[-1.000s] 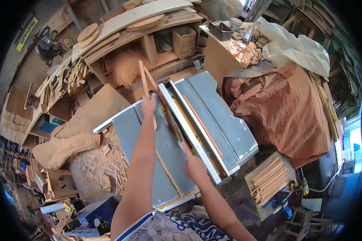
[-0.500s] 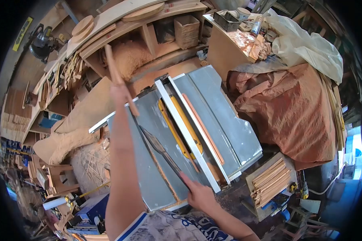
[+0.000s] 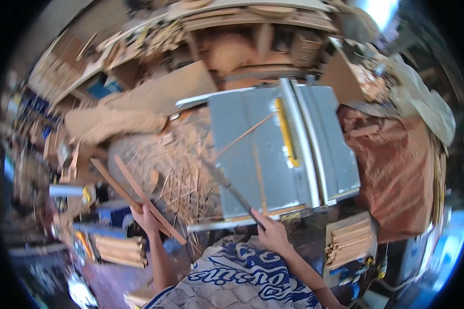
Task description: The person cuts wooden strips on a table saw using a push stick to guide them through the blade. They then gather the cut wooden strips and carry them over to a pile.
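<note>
My left hand (image 3: 147, 220) is closed around two wooden strips (image 3: 148, 201), held left of the saw table and above the floor. My right hand (image 3: 273, 236) grips a long dark push stick (image 3: 231, 191), which slants across the left part of the grey table saw (image 3: 237, 177). Near the stick's far end, a thin wood offcut (image 3: 245, 135) lies slantwise on the saw top, one end by the yellow insert (image 3: 286, 134). A pale metal fence (image 3: 300, 144) runs along the insert's right side. The blade itself cannot be made out.
Thin offcuts (image 3: 183, 177) and sawdust litter the floor left of the saw. Stacked strips lie on a stand (image 3: 349, 242) at right and in a pile (image 3: 119, 251) at lower left. A brown cover (image 3: 392, 175) drapes over something on the right. Shelving (image 3: 263, 44) stands behind.
My left hand has drawn back from the saw's far edge to my left side, carrying wood. The push stick has swung left, and the thin offcut now lies across the table. My view has turned left.
</note>
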`<state>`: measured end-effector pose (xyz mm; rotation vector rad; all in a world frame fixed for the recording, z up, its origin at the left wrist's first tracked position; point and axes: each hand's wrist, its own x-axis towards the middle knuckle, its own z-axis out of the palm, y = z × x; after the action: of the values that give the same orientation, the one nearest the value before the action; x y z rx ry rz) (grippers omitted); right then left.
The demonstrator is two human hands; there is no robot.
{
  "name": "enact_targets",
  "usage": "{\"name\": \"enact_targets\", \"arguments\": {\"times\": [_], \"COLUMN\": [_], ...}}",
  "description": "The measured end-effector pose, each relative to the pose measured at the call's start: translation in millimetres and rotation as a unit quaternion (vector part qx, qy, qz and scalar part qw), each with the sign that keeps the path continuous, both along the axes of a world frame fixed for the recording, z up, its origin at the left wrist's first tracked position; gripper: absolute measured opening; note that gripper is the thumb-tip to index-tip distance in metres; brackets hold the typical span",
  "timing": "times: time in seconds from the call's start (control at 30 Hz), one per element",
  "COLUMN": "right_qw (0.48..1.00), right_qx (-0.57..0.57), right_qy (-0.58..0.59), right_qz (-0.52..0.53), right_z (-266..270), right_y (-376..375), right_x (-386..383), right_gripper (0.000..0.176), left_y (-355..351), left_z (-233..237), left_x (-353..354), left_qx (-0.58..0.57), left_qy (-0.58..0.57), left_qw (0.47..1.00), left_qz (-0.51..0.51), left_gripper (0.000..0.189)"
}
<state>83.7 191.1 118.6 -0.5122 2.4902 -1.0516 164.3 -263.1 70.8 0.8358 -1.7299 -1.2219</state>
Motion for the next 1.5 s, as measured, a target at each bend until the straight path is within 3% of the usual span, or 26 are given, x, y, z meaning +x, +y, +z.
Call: {"name": "enact_targets", "arguments": {"times": [0.03,0.1,0.13,0.17,0.2,0.23,0.27,0.3,0.33,0.43,0.5,0.63,0.7,0.83,0.9,0.93,0.97,1.0,1.07,1.13,1.2,1.3,1.33,1.4,1.47,1.5], "right_qw": [0.997,0.998,0.988,0.978,0.969,0.926,0.933,0.92,0.903,0.886,0.947,0.931,0.947,0.945,0.939,0.921,0.922,0.905,0.886,0.89,0.892,0.885,0.883,0.85,0.848,0.833], "right_qx": [-0.069,0.031,0.065,0.141,-0.044,-0.161,0.041,0.102,0.123,0.137,-0.085,-0.158,0.037,0.105,0.159,0.256,0.185,0.243,0.249,0.216,0.148,-0.06,-0.118,-0.254,-0.277,-0.32], "right_qy": [0.033,-0.003,0.113,0.086,0.047,0.207,0.242,0.262,0.242,0.333,-0.032,-0.029,0.012,0.111,0.136,0.16,0.172,0.191,0.244,0.21,0.195,0.181,0.142,0.058,0.034,0.064], "right_qz": [-0.008,-0.045,-0.082,-0.13,-0.238,-0.27,-0.262,-0.274,-0.332,-0.291,-0.309,-0.329,-0.319,-0.29,-0.272,-0.246,-0.292,-0.292,-0.305,-0.342,-0.38,-0.425,-0.431,-0.458,-0.45,-0.447], "right_z": [0.8,13.1,-18.7,-36.3,-40.0,-116.3,-73.5,-107.0,-75.6,-163.4,-176.8,-180.5,-166.0,-222.9,-168.6,-153.7,-189.0,-166.4,-162.2,-131.4,-95.5,-48.0,-36.9,-2.8,16.0,22.5], "right_y": [-21.4,-45.6,-43.6,-32.2,-21.1,23.8,39.4,100.9,98.5,216.8,247.0,256.6,240.9,278.1,239.6,227.5,254.7,238.8,238.1,237.7,243.0,243.5,242.5,214.4,181.1,152.1], "right_x": [9.4,19.3,24.5,15.4,-2.3,-39.2,-67.2,-119.1,-122.5,-201.2,-227.5,-231.3,-217.8,-259.1,-226.9,-216.3,-235.9,-222.0,-209.7,-197.8,-185.2,-145.5,-128.4,-85.0,-41.1,-22.1], "right_gripper": [0.071,0.069,0.067,0.065,0.062,0.052,0.042,0.039,0.035,0.025,0.014,0.009,0.012,0.031,0.041,0.048,0.054,0.056,0.056,0.042,0.023,0.012,0.012,0.016,0.018,0.018], "left_y": [7.3,-13.0,-8.0,-10.6,-32.7,-43.5,-67.4,-75.4,-93.9,-146.2,-180.3,-212.2,-206.4,-186.4,-182.1,-180.5,-183.2,-203.4,-204.0,-182.2,-151.7,-112.7,-105.9,22.4,101.2,126.8], "left_z": [2.7,-22.5,-8.0,4.5,-28.7,-27.9,-55.8,-44.3,-44.3,-47.3,-57.9,-83.9,-102.0,-123.6,-141.3,-143.1,-140.3,-172.8,-159.1,-109.6,-65.4,-47.0,-87.9,36.1,49.8,14.7], "left_x": [50.4,166.5,198.6,237.9,287.0,320.5,352.4,365.2,382.0,401.1,412.0,430.7,433.7,439.1,424.0,424.8,424.0,445.3,435.8,397.9,345.4,253.4,207.2,89.9,4.4,-29.8], "left_qx": [0.016,-0.017,0.01,-0.003,-0.045,-0.031,-0.019,-0.016,0.001,0.024,0.049,0.11,0.148,0.315,0.341,0.338,0.343,0.253,0.047,-0.021,-0.043,0.109,-0.066,0.231,0.277,0.103], "left_qy": [-0.037,-0.109,-0.091,-0.212,-0.176,-0.196,-0.132,-0.172,-0.219,-0.248,-0.25,-0.32,-0.284,-0.121,-0.024,-0.055,-0.106,-0.131,-0.135,-0.31,-0.283,-0.179,-0.017,-0.077,-0.09,-0.083], "left_qw": [0.998,0.979,0.972,0.936,0.924,0.912,0.919,0.9,0.879,0.873,0.878,0.846,0.856,0.868,0.866,0.878,0.864,0.898,0.954,0.87,0.882,0.96,0.991,0.97,0.949,0.951], "left_qz": [0.048,0.169,0.218,0.282,0.336,0.36,0.371,0.401,0.424,0.419,0.406,0.412,0.407,0.364,0.366,0.334,0.353,0.336,0.264,0.383,0.374,0.185,0.114,-0.002,-0.125,-0.281], "left_gripper": [0.007,0.008,0.011,0.015,0.018,0.023,0.025,0.032,0.035,0.042,0.04,0.034,0.033,0.022,0.019,0.019,0.017,0.016,0.03,0.045,0.04,0.028,0.016,0.01,0.014,0.022]}}
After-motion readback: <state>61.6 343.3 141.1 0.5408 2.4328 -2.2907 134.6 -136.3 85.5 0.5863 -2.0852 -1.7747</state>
